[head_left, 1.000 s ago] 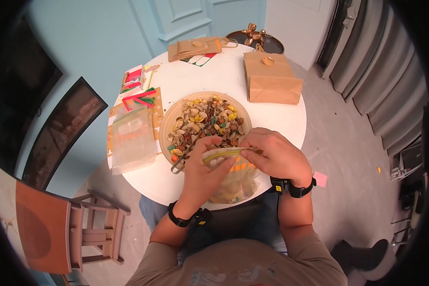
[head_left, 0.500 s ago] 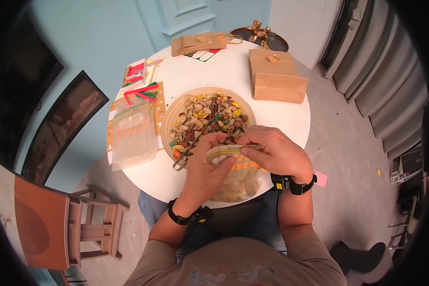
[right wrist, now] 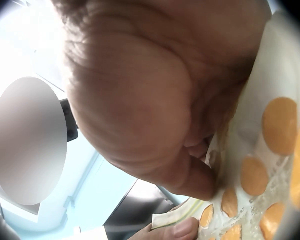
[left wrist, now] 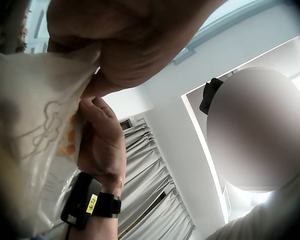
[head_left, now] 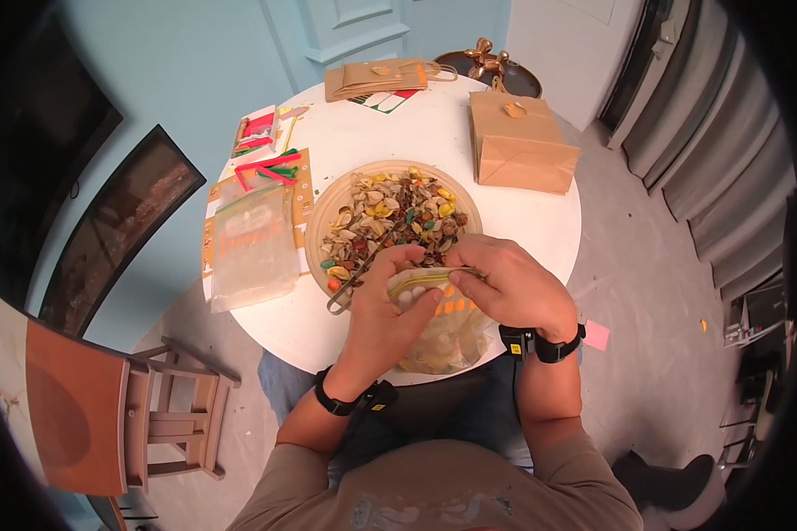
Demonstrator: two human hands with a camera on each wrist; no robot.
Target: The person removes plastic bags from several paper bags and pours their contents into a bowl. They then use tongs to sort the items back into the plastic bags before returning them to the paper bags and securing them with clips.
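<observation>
Held item: a clear zip bag (head_left: 447,341) with orange print, partly filled with dried pieces, positioned over the near edge of the bench, close to the person's body. The left hand (head_left: 383,311) grips the zip edge, its fingers and thumb only slightly parted, with the film between them. The right hand (head_left: 524,288) pinches the same edge farther along, fingers closed. Gripping at two points presumably keeps the strip taut and level while the weight hangs below. Whether the seal is fully engaged cannot be told from here.

Directly beyond: a round tray (head_left: 320,226) heaped with dried petals (head_left: 381,202). Metal tongs (head_left: 354,283) rest across its left side, handle toward the person, probably for easy reach.

Outer positions: a flat zip bag (head_left: 255,257) lies left, beside coloured strips (head_left: 279,168); a brown paper bag (head_left: 527,137) occupies the far right, likely to preserve working space.
</observation>
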